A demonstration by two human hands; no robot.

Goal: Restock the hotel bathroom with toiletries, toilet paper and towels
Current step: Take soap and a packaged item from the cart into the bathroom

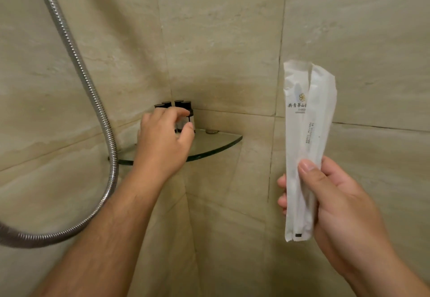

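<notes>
Beige stone-look wall tiles [221, 29] fill the view and meet in a corner directly beyond the left hand. A ribbed metal shower hose [93, 101] drops from the top edge, passes just left of the left wrist and curves away under the forearm toward the lower left.

A glass corner shelf [216, 143] sits in the wall corner, its curved front edge showing to the right of the left hand and partly hidden behind it. A small round metal fitting [212, 131] lies at the shelf's back edge, to the right of the fingers.

The right hand [335, 201] is raised well to the right of the shelf, closed around the lower part of long white sealed toiletry packets [307, 134], thumb pressed on the front; they stand upright above the fist, and there seem to be two, overlapping.

The left hand [162, 141] reaches over the shelf, fingers curled around small bottles with black caps [176, 105] clustered in the corner; whether it grips one or only touches them is unclear.
</notes>
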